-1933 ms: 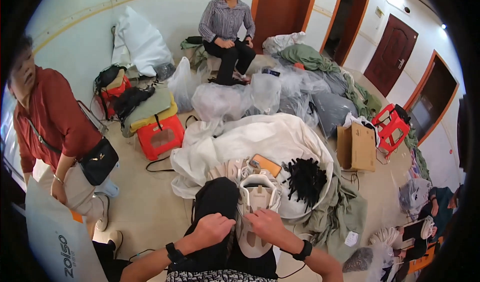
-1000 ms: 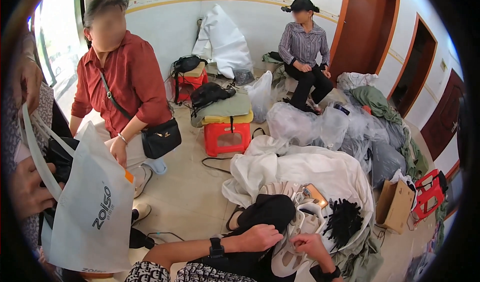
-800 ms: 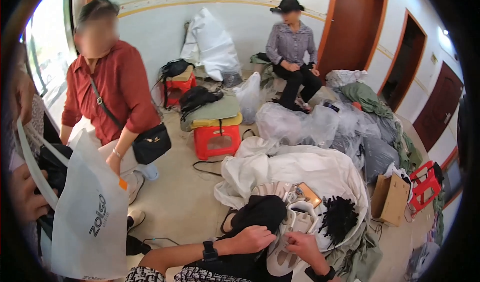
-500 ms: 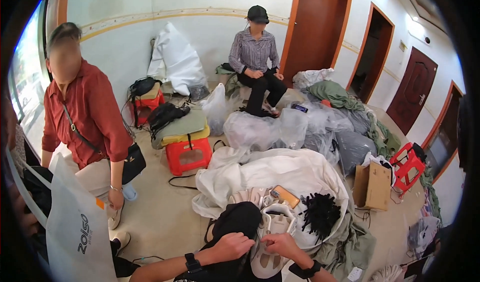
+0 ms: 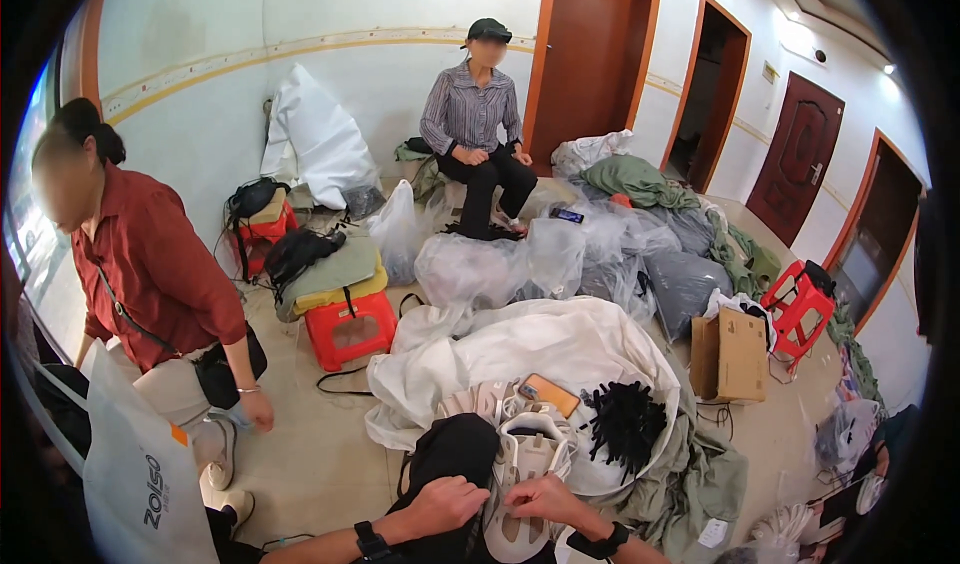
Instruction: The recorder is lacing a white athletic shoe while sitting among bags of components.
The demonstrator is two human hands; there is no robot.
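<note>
A beige sneaker (image 5: pixel 527 454) rests at my lap, toe toward me, its opening facing away. Over its left side, my left hand (image 5: pixel 447 507) is closed, thumb against curled fingers. My right hand (image 5: pixel 545 499) is closed in a pinch above the sneaker's front. Whatever either hand pinches is too small to make out. Just beyond lies a second beige shoe (image 5: pixel 470 401), partly covered by my black-clothed knee (image 5: pixel 455 454). An orange-backed phone (image 5: pixel 549 395) and a heap of short black cords (image 5: pixel 627 419) lie on the white cloth (image 5: pixel 520 344).
A person in red (image 5: pixel 160 254) stands at left beside a pale bag (image 5: pixel 140 454). Across the room another person (image 5: pixel 475 129) sits behind clear plastic bags (image 5: pixel 555 254). Red stools (image 5: pixel 350 329) and a cardboard box (image 5: pixel 728 356) stand around the cloth. More shoes (image 5: pixel 785 524) lie lower right.
The view has swung slightly right, so the room sits further left. The person in red has turned and bent their head down. My hands stay closed over the sneaker.
</note>
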